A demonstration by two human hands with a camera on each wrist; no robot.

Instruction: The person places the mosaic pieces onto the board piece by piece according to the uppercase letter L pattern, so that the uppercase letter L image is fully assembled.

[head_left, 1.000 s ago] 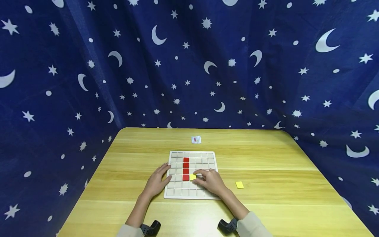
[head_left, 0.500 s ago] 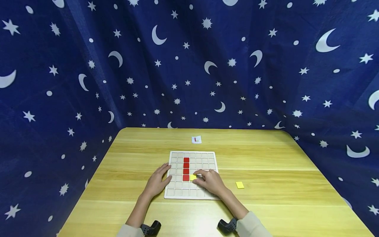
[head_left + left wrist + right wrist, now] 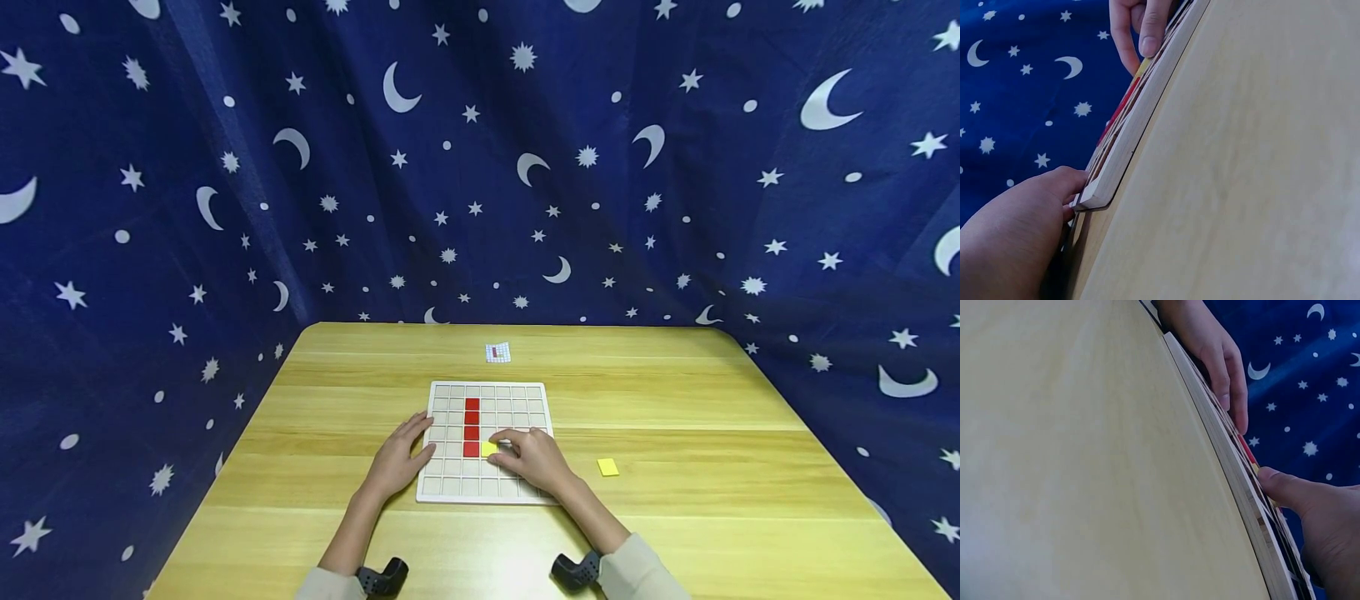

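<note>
A white grid board lies on the table, with a column of several red square tiles set in its cells. Thumb and fingertips of my right hand pinch a yellow square tile, which sits in the cell right of the lowest red one. That hand covers part of the board's right side. My left hand rests along the left edge, its fingers extended and thumb at the rim. From the left wrist view, the yellow tile shows edge-on under the right fingertips.
Another yellow tile lies on the wooden table right of the board. Behind the board is a small card printed with a grid and a red figure. A dark blue curtain with moons and stars hangs around the table.
</note>
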